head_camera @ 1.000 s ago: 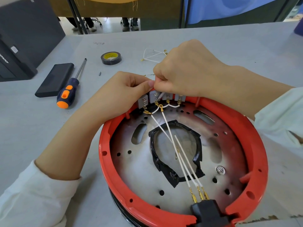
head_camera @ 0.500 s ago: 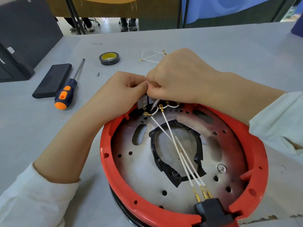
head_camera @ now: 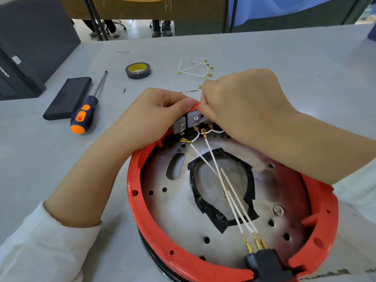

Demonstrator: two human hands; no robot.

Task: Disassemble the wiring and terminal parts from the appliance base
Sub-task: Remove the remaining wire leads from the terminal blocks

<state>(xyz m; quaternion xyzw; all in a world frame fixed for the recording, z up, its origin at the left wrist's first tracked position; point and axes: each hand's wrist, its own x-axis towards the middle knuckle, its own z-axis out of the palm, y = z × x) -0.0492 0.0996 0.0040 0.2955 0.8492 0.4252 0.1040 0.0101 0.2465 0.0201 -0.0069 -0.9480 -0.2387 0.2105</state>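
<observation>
The appliance base (head_camera: 232, 202) sits on the grey table (head_camera: 284, 58), underside up — a red plastic ring round a perforated metal plate. At its far rim stands a row of grey terminal blocks (head_camera: 188, 121) with brass tabs.

Left hand (head_camera: 150, 119) rests on the far-left rim, fingers curled over the edge and thumb pressed against the top of the blocks, gripping the base. Right hand (head_camera: 242, 102) is clenched just beside it over the blocks, fingertips pinched together at the terminals; what they pinch is hidden under the knuckles — probably a wire end, but this cannot be confirmed.

Three white wires (head_camera: 227, 186) run from brass connectors near the blocks across a ring of black tape (head_camera: 209, 208) to the black plug socket (head_camera: 266, 265) at the near rim. Short white loops link the terminals.

Beyond the hands lie removed white wires with brass ends (head_camera: 195, 70). Also on the table: a roll of black tape (head_camera: 138, 70), a screwdriver with blue-and-orange handle (head_camera: 86, 110), a flat black case (head_camera: 68, 98) beside it
</observation>
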